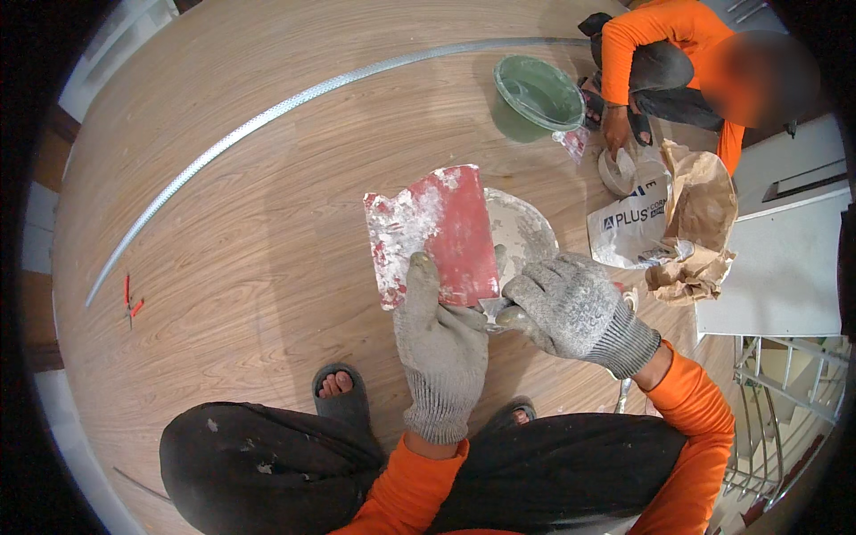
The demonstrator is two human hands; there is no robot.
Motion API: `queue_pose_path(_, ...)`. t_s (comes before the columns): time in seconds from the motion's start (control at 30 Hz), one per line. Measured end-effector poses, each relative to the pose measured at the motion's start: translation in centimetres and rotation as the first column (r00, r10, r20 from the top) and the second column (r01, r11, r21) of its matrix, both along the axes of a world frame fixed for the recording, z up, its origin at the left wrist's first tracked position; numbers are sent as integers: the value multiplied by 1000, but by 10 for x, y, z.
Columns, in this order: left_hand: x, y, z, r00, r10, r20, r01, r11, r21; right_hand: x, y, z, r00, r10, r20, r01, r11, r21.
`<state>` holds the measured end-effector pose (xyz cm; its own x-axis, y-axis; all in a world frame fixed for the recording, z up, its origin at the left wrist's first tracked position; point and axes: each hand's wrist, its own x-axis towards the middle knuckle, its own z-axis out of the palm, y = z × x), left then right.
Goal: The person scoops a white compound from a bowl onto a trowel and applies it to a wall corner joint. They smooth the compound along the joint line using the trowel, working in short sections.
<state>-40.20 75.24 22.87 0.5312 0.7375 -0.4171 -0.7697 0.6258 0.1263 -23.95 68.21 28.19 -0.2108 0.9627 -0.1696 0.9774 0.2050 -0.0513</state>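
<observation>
My gloved left hand (pixel 439 348) grips the lower edge of a red plate (pixel 459 236), thumb on its face. White plaster crusts the plate's left side and edges, and its upper left edge looks ragged. My gloved right hand (pixel 571 308) is closed on a small metal scraper (pixel 493 308), whose blade meets the plate's lower right corner. Much of the scraper is hidden by my fingers. Behind the plate, partly covered, is a round tub (pixel 528 218) with pale plaster in it. Both gloves are grey and dusty.
A green bucket (pixel 535 94) stands ahead on the wood-look floor. At the right, another person's hand (pixel 615 129) holds a pale bowl (pixel 617 169) beside a torn paper sack (pixel 700 209). A long perforated metal strip (pixel 267 116) curves across the floor; red-handled pliers (pixel 131 299) lie left.
</observation>
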Motion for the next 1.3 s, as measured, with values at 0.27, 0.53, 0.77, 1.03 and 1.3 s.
queue_pose_path(0.27,1,-2,-5,998,18,-59,-19,999,-28,1,1,1,997,71,2,-71,996,55)
queue_pose_path(0.53,6,-3,4,996,16,-90,-14,1000,25,4,-1,-4,999,52,6,-52,994,97)
queue_pose_path(0.77,9,-1,10,983,12,-185,0,998,62,7,-4,-11,999,-19,-46,23,997,77)
queue_pose_path(1.03,1,-7,-7,986,-71,-151,100,977,190,22,1,-4,987,-158,-33,161,973,167)
queue_pose_path(1.3,9,-14,0,984,-91,-154,113,984,141,57,8,-3,967,-237,-94,254,925,282)
